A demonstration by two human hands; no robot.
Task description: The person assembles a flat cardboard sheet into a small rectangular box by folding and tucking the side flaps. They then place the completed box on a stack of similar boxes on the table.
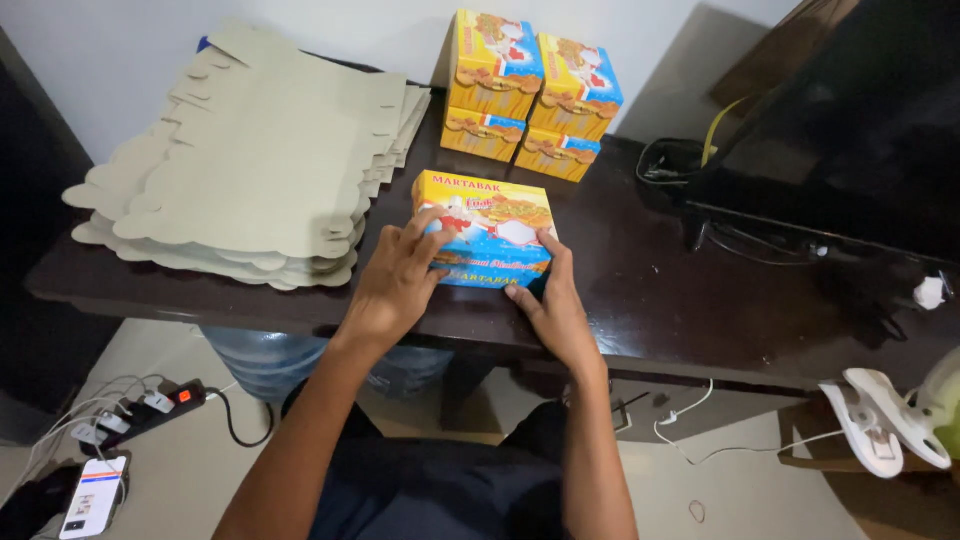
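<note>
A yellow and blue printed cardboard box (490, 215), closed, lies on the dark wooden table (660, 300) near its front edge. My left hand (395, 280) presses on the box's lid and left front corner with fingers spread. My right hand (550, 305) holds the box's front right side, thumb against the front face. Both hands grip the same box.
A stack of several finished boxes (530, 95) stands at the back by the wall. A pile of flat unfolded cardboard blanks (260, 160) fills the table's left. Black cables (680, 160) lie at right. A power strip (150, 405) and a phone (95, 497) are on the floor.
</note>
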